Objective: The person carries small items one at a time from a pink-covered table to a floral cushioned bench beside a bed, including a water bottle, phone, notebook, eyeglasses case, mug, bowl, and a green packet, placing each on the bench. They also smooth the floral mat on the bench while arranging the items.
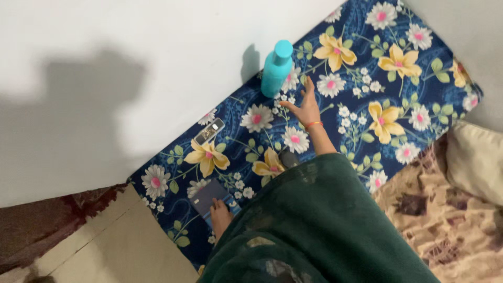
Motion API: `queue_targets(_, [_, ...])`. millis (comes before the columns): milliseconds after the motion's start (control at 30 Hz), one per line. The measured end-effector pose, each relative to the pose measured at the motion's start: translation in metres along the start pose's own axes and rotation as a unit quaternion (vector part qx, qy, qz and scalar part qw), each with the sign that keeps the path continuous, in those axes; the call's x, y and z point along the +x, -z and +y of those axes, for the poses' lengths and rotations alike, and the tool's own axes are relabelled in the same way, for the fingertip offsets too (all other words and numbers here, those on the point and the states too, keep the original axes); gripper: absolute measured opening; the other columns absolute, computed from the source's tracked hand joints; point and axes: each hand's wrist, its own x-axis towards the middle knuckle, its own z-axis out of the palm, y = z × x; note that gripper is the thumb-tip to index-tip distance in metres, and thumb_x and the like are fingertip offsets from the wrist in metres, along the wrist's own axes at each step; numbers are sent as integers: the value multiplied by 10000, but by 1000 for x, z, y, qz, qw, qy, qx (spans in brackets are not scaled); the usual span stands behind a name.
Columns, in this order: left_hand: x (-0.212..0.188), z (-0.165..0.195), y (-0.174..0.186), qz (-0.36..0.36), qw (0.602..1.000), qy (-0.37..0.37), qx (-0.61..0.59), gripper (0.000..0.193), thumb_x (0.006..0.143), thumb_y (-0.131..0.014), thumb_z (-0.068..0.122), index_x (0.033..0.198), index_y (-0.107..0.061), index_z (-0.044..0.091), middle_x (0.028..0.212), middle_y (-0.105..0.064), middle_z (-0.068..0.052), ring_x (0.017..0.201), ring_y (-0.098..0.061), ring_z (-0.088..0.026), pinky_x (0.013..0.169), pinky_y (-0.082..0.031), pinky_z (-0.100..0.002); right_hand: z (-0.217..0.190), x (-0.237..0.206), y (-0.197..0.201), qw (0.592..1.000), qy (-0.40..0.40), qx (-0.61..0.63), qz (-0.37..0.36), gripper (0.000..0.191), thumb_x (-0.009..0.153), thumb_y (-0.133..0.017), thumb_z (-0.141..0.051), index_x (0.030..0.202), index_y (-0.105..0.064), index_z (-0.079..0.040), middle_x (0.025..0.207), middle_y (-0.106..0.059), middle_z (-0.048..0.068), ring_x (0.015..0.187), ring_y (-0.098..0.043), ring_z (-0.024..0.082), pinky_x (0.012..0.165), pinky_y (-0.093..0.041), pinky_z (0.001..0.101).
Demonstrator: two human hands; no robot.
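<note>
Navy cloth printed with white and yellow flowers covers the mattress [367, 68], which runs from about seven o'clock up to one o'clock against a pale wall [131, 63]. From where I stand, the person leans over it in a dark green garment [314, 230] that fills the lower middle of the view.

Their right hand [304, 107] is stretched out toward twelve o'clock, fingers spread wide and empty, with a thin orange band [313, 124] at the wrist. Just beyond the fingertips, at about eleven o'clock from that hand, a turquoise bottle [276, 69] stands upright on the mattress close to the wall, cap on; hand and bottle are near but apart.

Their left hand [220, 215] is down at seven o'clock, resting flat on a dark blue wallet-like case [209, 195] lying near the mattress edge; I cannot tell whether the fingers grip it or only press on it.

Between the two hands, nearer the wall, a small dark phone-like handset [209, 131] lies flat on the cloth. At four o'clock sits a patterned beige and brown blanket [450, 225] with a cream cushion [477, 162] beside it. Tan floor [120, 246] shows at eight o'clock.
</note>
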Motion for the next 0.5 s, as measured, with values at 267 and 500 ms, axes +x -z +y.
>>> queue_targets(267, [50, 45, 1, 19, 986, 31, -163, 449, 740, -852, 187, 1039, -583, -12, 894, -678, -274, 893, -661, -487, 781, -537, -550, 61, -271, 75, 922, -331, -200, -5, 1303, 582, -918, -642, 1522, -344, 53, 1405, -585, 283, 1325, -585, 414, 1092, -513, 491])
queue_targets(500, [126, 193, -25, 109, 926, -212, -294, 488, 643, -898, 87, 1056, -651, 7, 1050, -669, -203, 1012, -633, -421, 898, -511, -476, 29, -314, 50, 855, -341, -350, -173, 1165, 775, -803, -332, 1658, -61, -172, 1742, 7, 123, 1600, -89, 351, 1107, -345, 693])
